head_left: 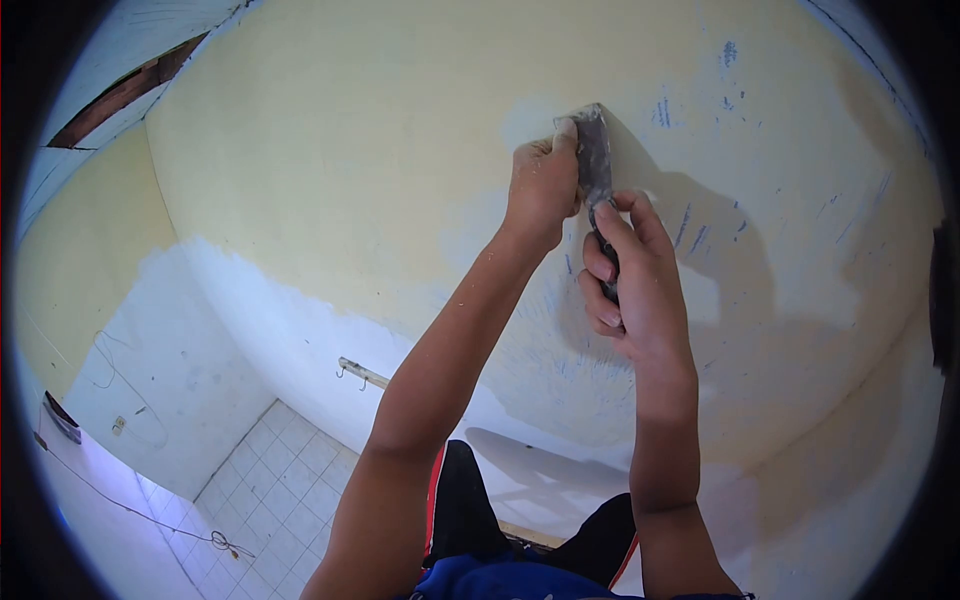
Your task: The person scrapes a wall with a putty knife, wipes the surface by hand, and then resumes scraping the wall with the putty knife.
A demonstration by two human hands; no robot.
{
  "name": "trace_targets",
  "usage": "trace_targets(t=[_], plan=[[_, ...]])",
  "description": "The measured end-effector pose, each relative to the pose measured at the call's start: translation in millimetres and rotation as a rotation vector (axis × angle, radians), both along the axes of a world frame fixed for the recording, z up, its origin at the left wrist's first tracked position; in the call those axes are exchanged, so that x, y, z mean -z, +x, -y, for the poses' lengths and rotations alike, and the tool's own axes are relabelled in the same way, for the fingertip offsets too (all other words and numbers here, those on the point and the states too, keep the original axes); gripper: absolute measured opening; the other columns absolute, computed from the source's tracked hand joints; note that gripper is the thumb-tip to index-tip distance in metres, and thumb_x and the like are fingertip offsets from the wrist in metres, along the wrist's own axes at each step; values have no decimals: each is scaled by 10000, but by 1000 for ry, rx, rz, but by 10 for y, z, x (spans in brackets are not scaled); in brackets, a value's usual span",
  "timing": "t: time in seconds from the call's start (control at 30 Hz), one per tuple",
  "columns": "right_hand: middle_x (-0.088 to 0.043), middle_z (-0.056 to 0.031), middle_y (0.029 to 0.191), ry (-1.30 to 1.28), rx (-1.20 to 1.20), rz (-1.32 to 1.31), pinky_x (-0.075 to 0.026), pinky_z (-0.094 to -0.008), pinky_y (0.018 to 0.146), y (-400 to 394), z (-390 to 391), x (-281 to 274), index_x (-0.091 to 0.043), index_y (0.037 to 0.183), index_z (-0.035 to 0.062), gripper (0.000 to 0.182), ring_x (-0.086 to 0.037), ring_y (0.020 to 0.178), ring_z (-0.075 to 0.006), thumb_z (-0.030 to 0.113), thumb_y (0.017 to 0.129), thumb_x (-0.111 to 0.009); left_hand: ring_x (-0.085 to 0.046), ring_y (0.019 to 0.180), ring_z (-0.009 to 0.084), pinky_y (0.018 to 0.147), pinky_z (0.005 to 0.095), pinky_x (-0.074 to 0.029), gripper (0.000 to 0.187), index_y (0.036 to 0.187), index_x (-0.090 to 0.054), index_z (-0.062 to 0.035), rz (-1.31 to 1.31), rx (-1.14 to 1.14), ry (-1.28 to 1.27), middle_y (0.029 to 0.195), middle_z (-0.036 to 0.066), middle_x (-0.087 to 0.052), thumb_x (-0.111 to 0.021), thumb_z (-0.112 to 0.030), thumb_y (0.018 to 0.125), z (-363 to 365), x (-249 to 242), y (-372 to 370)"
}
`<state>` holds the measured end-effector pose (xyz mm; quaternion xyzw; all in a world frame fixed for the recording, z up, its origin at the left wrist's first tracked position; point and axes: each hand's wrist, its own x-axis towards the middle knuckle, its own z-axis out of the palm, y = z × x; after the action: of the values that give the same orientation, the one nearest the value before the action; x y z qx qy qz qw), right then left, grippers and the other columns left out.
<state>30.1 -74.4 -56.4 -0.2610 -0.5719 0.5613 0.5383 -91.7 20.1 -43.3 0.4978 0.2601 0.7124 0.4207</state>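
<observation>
A putty knife (595, 155) with a grey, smeared metal blade and a black handle is held upright in front of the wall. My right hand (645, 275) wraps its fingers round the handle, the thumb lying near the base of the blade. Close at the blade's left side is my left hand (540, 190), closed, with its thumb up against the blade's upper corner. I cannot tell what else the curled left fingers hold. Behind both hands stands a cream-painted wall (350, 160) with pale patches and blue scuff marks (690, 230).
Lower down, the wall is white, with a hook rail (360, 373) fixed to it. White floor tiles (275, 460) show at lower left, near a loose cable (225, 543) and a wall socket (119, 425). A ceiling gap (130, 90) shows brown wood at upper left.
</observation>
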Motion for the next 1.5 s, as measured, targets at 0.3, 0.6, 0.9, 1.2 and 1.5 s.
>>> trace_targets(t=[0.3,0.6,0.9,1.2,1.5], plan=[[-401,30,596,33,-10,16,-139,-244,322,-19,-68,-83,-472,1053,111,143,-315,349,-51,252,1038,-496,-441,492,82,401,264,-315,346,835,-565,-53,69,-28,12,670,19,-542,-497,-321,1043,-6,-110,-11],[-401,24,597,34,-25,-13,-135,-258,310,-92,-99,-186,-452,1075,105,163,-304,333,-56,252,1031,-506,-419,473,79,400,269,-298,336,818,-581,-58,98,-14,12,651,5,-532,-525,-312,1031,35,-243,-50],[-395,29,599,9,-34,-9,-155,-247,336,14,-2,2,-447,1067,95,157,-317,353,-56,239,1031,-495,-381,442,99,383,280,-275,401,719,-518,-76,52,-9,-16,592,6,-485,-504,-310,1043,41,-34,45],[-398,31,592,36,-7,-27,-140,-257,319,-74,-29,-66,-443,1078,104,175,-310,337,-56,260,1030,-507,-425,460,99,383,274,-307,373,770,-543,-60,60,28,27,633,15,-516,-499,-309,1044,24,-121,-29],[-393,30,591,36,-8,-11,-142,-245,315,-21,-43,-235,-455,1061,112,158,-312,340,-54,256,1029,-510,-498,507,110,413,277,-390,354,865,-588,-20,31,59,-9,697,38,-568,-482,-304,1049,31,-264,-23]])
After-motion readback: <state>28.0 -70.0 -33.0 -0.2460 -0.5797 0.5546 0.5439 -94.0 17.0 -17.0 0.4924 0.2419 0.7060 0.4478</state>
